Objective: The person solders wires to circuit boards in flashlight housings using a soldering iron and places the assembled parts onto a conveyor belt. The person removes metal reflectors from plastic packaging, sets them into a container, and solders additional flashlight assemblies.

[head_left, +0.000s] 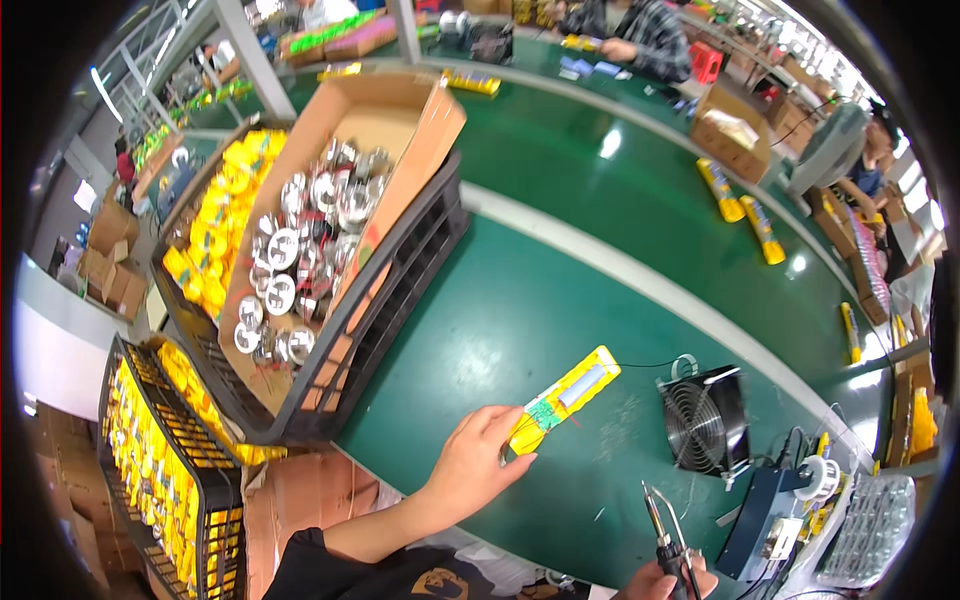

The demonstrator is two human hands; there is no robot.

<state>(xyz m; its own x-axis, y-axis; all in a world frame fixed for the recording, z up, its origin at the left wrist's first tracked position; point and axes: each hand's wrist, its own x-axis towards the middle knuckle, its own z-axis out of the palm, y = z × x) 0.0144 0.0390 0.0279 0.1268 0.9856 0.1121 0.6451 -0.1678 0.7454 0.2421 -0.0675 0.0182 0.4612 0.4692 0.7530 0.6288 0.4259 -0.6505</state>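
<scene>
My left hand (475, 455) grips the near end of an open yellow plastic casing (526, 435) above the green worktop, thumb on one side and fingers on the other. Inside the casing are a small green circuit board (543, 415) with thin wires and a pale blue cylindrical battery (582, 387). At the lower edge, my right hand (650, 582) is closed around the dark handle of a soldering iron (662, 538). A thin metal tube runs beside the iron's shaft. The iron's tip points up and away, apart from the casing.
A black fan (705, 425) stands right of the casing, near a blue soldering station (762, 525) and a white solder reel (822, 480). On the left, a cardboard box (440, 112) of shiny reflectors rests on a black crate (385, 315). Yellow casings (763, 232) lie on the green conveyor beyond.
</scene>
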